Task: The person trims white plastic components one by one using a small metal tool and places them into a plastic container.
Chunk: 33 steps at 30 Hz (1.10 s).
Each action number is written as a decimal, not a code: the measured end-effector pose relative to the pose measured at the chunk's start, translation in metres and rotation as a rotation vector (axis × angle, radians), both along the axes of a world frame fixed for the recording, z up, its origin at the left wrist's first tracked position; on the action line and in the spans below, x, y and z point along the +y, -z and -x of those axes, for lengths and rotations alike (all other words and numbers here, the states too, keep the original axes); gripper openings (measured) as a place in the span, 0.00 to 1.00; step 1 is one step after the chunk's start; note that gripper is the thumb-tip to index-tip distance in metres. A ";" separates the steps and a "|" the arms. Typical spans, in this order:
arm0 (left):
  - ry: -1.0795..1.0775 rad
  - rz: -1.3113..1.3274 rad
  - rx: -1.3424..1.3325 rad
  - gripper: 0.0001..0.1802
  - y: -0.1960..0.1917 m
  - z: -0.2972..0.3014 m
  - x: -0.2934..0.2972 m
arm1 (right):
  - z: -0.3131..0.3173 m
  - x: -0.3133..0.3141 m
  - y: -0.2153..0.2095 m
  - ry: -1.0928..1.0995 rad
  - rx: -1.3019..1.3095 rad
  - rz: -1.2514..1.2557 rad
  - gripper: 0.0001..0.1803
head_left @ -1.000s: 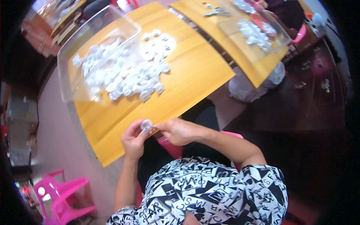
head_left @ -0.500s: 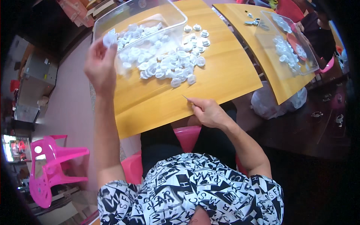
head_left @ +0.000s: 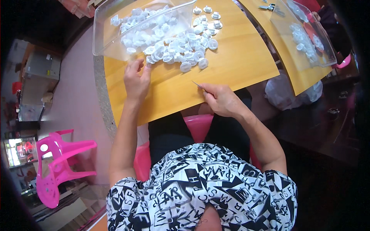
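My left hand [head_left: 137,81] is over the wooden table, its fingers apart and slightly curled with nothing seen between them. Its fingertips come close to the near left edge of a heap of small round white plastic parts [head_left: 175,52]; whether the thumb touches one I cannot tell. In my right hand [head_left: 222,99] is a thin pointed metal tool [head_left: 196,83], gripped with the tip toward the heap; its handle is hidden in the fist. Beyond the left hand, a clear plastic bin [head_left: 101,45] holds many more of the white parts.
Several white parts [head_left: 216,15] lie apart at the heap's far right. A second table [head_left: 298,82] carries another clear bin [head_left: 327,61] and scissors [head_left: 266,7]. A pink chair [head_left: 58,161] stands at left. A co-worker's dark sleeve [head_left: 335,30] shows at far right.
My left hand has come down from over the bin toward me, and the white part it held is no longer in it. The right hand keeps its tool. The whole view has shifted slightly.
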<state>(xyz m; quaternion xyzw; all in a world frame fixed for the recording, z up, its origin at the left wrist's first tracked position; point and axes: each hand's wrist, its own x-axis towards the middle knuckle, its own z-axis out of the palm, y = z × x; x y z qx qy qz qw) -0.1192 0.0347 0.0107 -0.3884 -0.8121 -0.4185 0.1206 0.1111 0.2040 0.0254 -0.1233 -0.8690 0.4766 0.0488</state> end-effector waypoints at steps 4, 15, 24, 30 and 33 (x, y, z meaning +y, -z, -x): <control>-0.101 0.031 -0.132 0.17 0.025 0.013 0.008 | 0.000 -0.001 0.003 0.009 0.033 0.001 0.14; -0.141 -0.046 -0.353 0.13 0.021 0.012 0.007 | 0.000 -0.003 -0.002 0.017 -0.037 0.009 0.15; 0.310 -0.591 -1.165 0.14 -0.012 -0.063 -0.022 | -0.002 -0.008 0.009 0.146 0.033 0.301 0.16; 0.423 -0.471 -1.217 0.15 -0.018 -0.109 -0.011 | -0.005 -0.022 -0.015 0.154 0.071 0.692 0.14; 0.494 -0.461 -1.233 0.15 -0.016 -0.119 -0.006 | -0.005 -0.024 -0.016 0.134 0.064 0.664 0.12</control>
